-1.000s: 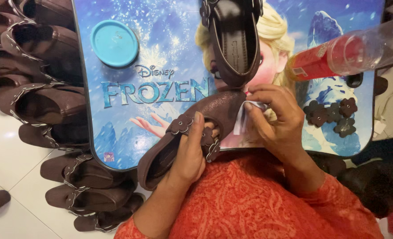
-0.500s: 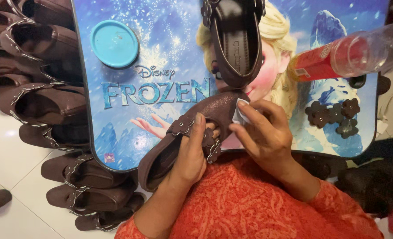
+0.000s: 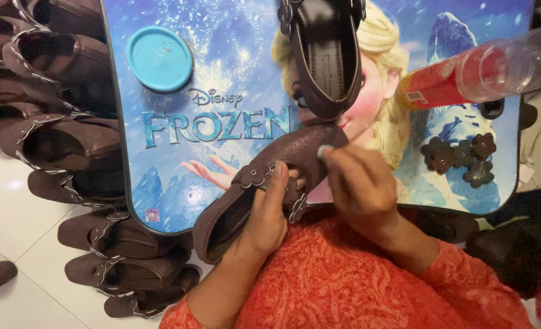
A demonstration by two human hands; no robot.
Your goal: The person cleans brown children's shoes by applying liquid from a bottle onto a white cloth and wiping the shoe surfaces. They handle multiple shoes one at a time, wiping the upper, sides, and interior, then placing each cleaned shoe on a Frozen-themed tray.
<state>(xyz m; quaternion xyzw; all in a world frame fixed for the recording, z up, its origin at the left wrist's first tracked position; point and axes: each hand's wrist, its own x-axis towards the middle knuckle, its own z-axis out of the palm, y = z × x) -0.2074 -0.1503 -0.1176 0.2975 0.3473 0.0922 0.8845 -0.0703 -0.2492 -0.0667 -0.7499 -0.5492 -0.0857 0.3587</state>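
Note:
My left hand grips a brown flat shoe by its middle, thumb on the flower trim over the strap. The shoe lies tilted, toe up and to the right, above my orange-clad lap. My right hand curls over the shoe's toe, its thumb tip pressed on the top of the toe. No white cloth shows in that hand now. A second brown shoe lies sole-side down on the blue picture-printed lap table, just beyond the held one.
A round turquoise lid sits on the table's left. A clear bottle with a red label lies at the right. Loose brown flower trims lie below it. Several brown shoes are stacked on the white floor to the left, and dark shoes lie to the right.
The right hand slid left along the toe and closed over it. The white cloth seen in its fingers earlier is now hidden. The left hand and shoe stayed put.

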